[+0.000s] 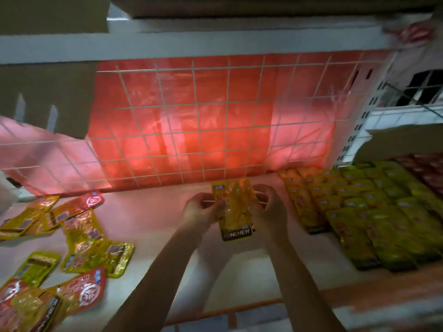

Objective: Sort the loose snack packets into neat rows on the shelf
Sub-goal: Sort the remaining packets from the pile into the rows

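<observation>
Now I hold yellow packet [233, 207], left hand [200, 209] and right hand [271, 207] pinching its edges, just left of sorted rows [359, 207]; placing step, I judge. Next: set it flush against rows, edges aligned

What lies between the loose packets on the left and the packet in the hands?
In the head view, only bare shelf lies between the loose packets and the held packet, besides the left hand gripping it.

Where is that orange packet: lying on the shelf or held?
Held: the left hand and right hand grip the orange packet by its sides, above the shelf.
</observation>
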### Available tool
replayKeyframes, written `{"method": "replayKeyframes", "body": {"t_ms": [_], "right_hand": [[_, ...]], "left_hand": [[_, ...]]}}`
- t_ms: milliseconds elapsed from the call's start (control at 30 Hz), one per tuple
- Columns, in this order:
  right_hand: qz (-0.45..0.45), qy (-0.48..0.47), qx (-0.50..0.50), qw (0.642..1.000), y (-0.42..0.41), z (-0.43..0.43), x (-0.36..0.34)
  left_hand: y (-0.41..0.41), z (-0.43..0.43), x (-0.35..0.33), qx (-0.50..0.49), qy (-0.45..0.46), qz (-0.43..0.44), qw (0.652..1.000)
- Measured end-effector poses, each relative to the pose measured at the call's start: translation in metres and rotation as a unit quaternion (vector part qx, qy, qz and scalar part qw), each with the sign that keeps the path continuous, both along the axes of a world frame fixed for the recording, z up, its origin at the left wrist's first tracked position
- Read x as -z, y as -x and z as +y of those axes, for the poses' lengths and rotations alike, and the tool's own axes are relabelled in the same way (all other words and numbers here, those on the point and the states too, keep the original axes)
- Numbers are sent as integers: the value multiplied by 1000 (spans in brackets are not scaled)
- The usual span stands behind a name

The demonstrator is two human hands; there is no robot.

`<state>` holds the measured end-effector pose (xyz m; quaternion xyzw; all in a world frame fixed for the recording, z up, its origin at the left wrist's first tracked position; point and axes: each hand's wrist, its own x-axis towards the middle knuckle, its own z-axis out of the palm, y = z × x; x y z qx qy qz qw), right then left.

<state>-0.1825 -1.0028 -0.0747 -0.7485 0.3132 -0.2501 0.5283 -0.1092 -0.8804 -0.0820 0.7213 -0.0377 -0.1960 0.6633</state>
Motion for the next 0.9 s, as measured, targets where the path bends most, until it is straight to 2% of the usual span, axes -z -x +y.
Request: {"method": "replayKeyframes", "body": {"t_ms": [133, 300, 667, 900], "right_hand": [[-5, 74, 65, 995, 41, -57, 6], [-31, 84, 120, 989, 85, -108, 3], [-41, 28, 121, 991, 117, -160, 6], [-21, 34, 96, 995, 120, -172, 15]], "left_hand": [[27, -43, 6, 25, -7, 0, 1000], [58, -87, 22, 57, -71, -20, 996], [80, -138, 26, 50, -160, -75, 983], [88, -150, 25, 56, -234, -132, 962]]}}
